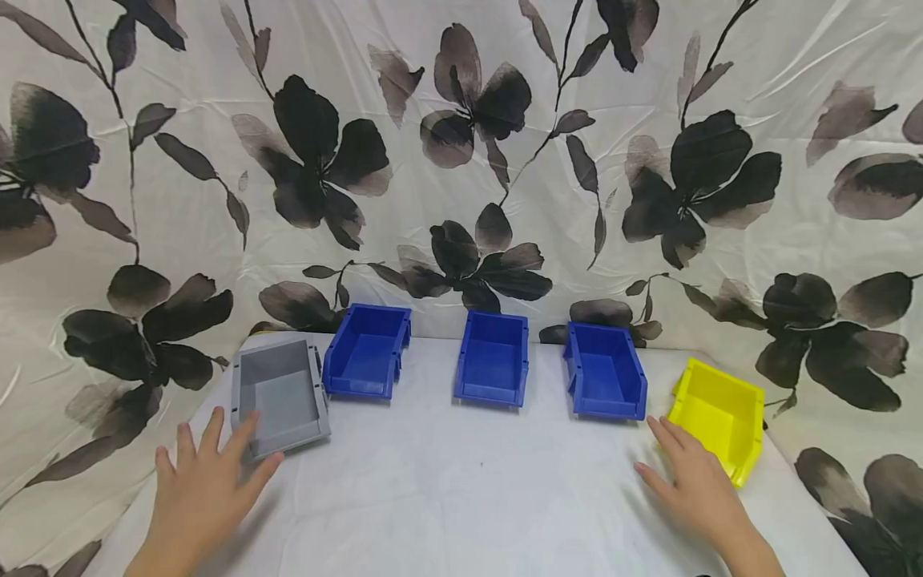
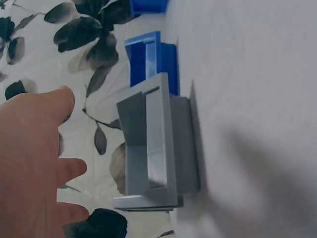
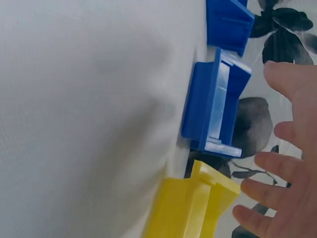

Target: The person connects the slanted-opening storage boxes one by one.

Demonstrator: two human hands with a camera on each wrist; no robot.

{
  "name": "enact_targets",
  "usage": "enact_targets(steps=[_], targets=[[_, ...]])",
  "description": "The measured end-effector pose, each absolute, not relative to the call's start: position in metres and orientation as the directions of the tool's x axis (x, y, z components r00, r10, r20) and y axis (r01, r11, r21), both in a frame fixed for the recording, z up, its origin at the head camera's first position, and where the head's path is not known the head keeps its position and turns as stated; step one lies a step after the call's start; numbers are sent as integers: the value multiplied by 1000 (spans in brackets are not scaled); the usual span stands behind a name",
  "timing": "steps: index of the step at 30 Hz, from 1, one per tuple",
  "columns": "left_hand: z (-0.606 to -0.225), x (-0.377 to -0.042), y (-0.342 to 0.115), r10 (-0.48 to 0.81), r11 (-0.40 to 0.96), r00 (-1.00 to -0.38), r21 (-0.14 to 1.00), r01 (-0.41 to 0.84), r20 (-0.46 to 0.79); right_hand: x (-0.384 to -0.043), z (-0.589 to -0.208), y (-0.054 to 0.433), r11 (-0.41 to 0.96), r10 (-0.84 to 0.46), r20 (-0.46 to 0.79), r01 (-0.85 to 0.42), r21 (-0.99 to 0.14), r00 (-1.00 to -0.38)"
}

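Note:
My left hand (image 1: 202, 489), fingers spread and holding nothing, hovers over the table in front of the grey bin (image 1: 280, 393). In the head view its fingertips overlap that bin's near left corner. The left wrist view shows the grey bin (image 2: 161, 144) past the thumb and fingers, apart from them. On the other side, my right hand (image 1: 695, 489) also holds nothing, its fingers extended beside the yellow bin (image 1: 721, 417), overlapping its left edge. From the right wrist, the yellow bin (image 3: 190, 203) and a blue bin (image 3: 213, 104) appear near the fingers.
Between the grey and yellow bins stand a left blue bin (image 1: 366, 353), a middle blue bin (image 1: 493, 361) and a right blue bin (image 1: 606, 370), in a shallow arc. A white cloth covers the table (image 1: 461, 497). Behind hangs a floral curtain (image 1: 404, 200).

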State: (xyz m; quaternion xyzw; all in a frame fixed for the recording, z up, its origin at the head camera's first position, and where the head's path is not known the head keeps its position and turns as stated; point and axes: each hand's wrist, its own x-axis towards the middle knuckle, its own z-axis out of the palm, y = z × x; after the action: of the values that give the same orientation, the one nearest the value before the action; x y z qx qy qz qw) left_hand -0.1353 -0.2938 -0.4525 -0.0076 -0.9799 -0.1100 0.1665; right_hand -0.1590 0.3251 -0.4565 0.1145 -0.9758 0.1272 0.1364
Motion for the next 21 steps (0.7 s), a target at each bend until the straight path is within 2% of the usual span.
enact_targets(steps=[7, 11, 17, 21], targets=[[-441, -148, -309, 10, 973, -919, 209, 100, 394, -165, -446, 330, 925, -129, 345, -238, -295, -930], [-437, -155, -317, -2, 966, -935, 242, 89, 354, -168, -443, 335, 905, -50, 384, -204, -372, -922], [-431, -170, -328, -67, 948, -965, 318, 18, 255, -178, -439, 353, 865, 46, 529, -231, -446, -847], [-431, -180, -337, -53, 946, -961, 321, 38, 271, -183, -435, 367, 859, 54, 578, -257, -442, -814]])
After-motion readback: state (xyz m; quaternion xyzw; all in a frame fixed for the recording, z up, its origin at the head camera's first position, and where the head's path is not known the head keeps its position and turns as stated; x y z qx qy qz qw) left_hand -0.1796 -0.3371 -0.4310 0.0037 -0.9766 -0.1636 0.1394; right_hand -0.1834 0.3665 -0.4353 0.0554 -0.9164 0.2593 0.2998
